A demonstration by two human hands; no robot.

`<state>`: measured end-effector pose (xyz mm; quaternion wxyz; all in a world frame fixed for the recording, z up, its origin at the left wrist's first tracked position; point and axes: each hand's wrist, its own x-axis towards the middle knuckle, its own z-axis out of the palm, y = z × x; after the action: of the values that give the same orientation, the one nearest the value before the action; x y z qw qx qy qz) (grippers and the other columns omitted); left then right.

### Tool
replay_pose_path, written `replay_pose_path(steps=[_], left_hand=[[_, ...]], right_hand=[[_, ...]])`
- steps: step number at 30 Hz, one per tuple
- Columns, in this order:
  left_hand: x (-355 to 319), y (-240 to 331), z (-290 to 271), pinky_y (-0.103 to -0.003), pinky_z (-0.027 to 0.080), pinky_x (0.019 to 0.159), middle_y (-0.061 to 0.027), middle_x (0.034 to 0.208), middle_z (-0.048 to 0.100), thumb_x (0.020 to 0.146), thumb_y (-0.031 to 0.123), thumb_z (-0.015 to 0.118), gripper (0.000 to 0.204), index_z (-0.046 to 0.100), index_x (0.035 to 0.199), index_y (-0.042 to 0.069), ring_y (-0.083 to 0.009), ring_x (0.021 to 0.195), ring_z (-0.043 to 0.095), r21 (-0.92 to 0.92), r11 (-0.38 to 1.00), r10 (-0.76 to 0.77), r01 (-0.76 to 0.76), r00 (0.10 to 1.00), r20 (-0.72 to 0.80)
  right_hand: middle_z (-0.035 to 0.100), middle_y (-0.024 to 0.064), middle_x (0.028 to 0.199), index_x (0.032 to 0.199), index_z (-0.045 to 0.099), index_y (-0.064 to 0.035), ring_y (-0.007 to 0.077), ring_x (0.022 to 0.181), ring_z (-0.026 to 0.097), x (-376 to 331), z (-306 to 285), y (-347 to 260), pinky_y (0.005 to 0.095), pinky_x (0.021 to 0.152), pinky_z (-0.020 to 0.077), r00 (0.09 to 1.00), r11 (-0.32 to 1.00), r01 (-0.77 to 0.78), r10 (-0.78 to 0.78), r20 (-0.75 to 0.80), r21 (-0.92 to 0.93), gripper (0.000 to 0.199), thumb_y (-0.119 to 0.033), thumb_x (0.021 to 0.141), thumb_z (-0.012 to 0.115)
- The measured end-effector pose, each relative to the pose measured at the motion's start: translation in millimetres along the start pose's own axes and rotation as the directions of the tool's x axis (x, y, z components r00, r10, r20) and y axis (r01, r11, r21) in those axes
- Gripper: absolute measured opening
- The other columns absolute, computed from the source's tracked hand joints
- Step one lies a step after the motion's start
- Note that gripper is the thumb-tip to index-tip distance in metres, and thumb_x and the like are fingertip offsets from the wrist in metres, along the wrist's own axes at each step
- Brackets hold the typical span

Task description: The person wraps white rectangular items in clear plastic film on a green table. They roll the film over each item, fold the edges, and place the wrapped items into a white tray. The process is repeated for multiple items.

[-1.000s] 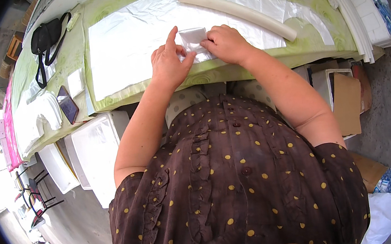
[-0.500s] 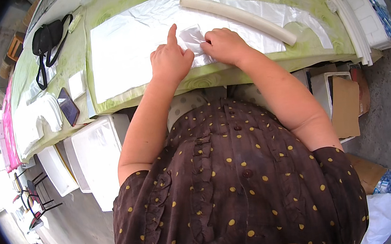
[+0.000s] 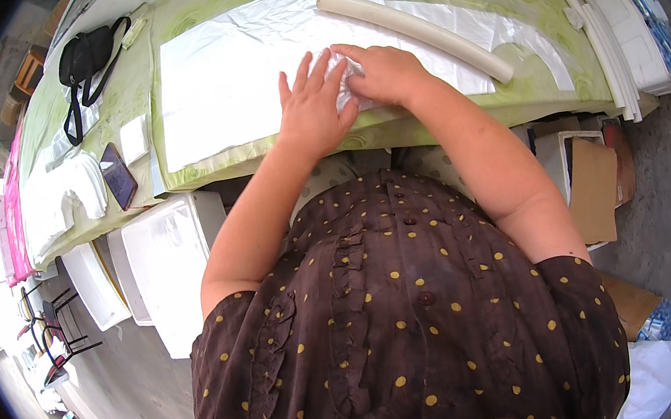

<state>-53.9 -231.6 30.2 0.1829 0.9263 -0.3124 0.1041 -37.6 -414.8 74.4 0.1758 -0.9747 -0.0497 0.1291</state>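
Note:
A large sheet of thin white plastic film [image 3: 212,91] lies spread over the table, wrinkled toward its far side. On it, between my hands, is a small crumpled piece of shiny white film [image 3: 347,91], partly hidden by my fingers. My left hand [image 3: 315,111] rests flat with its fingers spread, its fingertips at the small piece's left edge. Closed on that piece from the right is my right hand [image 3: 388,76], its index finger reaching left toward my left fingertips. A long off-white roll [image 3: 423,34] lies slantwise beyond my right hand.
A green patterned cloth [image 3: 262,156] covers the table. To the left are a black bag [image 3: 85,58], a phone [image 3: 119,177], a small white stack [image 3: 135,138] and folded white material [image 3: 70,196]. White tubes [image 3: 607,59] and a white box [image 3: 629,39] stand right. White bins [image 3: 165,255] sit below.
My left hand has gone from pointing with one finger to spreading flat, shifting right. My right hand has moved slightly left and farther over the small piece, now more covered and crumpled.

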Motion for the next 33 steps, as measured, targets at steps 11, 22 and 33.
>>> replay_pose_path(steps=[11, 22, 33], left_hand=[[-89.0, 21.2, 8.1, -0.043, 0.046, 0.104, -0.0094, 0.132, 0.055, 0.106, 0.042, 0.053, 0.052, 0.043, 0.142, 0.006, -0.0235, 0.119, 0.054, -0.565, -0.653, -0.251, 0.504, 0.56, 0.789], [-88.0, 40.3, -10.9, -0.038, 0.053, 0.093, -0.011, 0.135, 0.056, 0.105, 0.014, 0.052, 0.037, 0.043, 0.14, 0.008, -0.0222, 0.115, 0.061, -0.739, -0.518, -0.356, 0.43, 0.678, 0.644], [-89.5, -36.4, -49.7, -0.027, 0.049, 0.089, -0.0051, 0.109, 0.066, 0.087, -0.005, 0.059, 0.033, 0.065, 0.119, 0.0, -0.014, 0.098, 0.061, -0.93, -0.032, -0.706, 0.367, 0.65, 0.281]], right_hand=[[0.067, 0.0155, 0.115, 0.144, 0.056, -0.0219, 0.0325, 0.104, 0.065, -28.8, 9.2, -14.9, 0.04, 0.089, 0.0534, 0.983, 0.98, 0.166, -0.157, 0.092, -0.111, 0.066, -0.037, 0.08, 0.064], [0.062, 0.0037, 0.089, 0.126, 0.055, -0.0018, 0.011, 0.077, 0.057, -88.2, 64.0, -21.6, 0.0272, 0.068, 0.0492, 0.988, 0.464, 0.123, 0.027, -0.152, 0.877, 0.037, -0.008, 0.091, 0.066], [0.061, 0.0028, 0.099, 0.119, 0.055, -0.0023, 0.0085, 0.086, 0.057, -84.6, 81.0, -26.6, 0.0248, 0.079, 0.0501, 0.956, 0.415, 0.27, -0.009, -0.292, 0.869, 0.027, -0.003, 0.094, 0.064]])
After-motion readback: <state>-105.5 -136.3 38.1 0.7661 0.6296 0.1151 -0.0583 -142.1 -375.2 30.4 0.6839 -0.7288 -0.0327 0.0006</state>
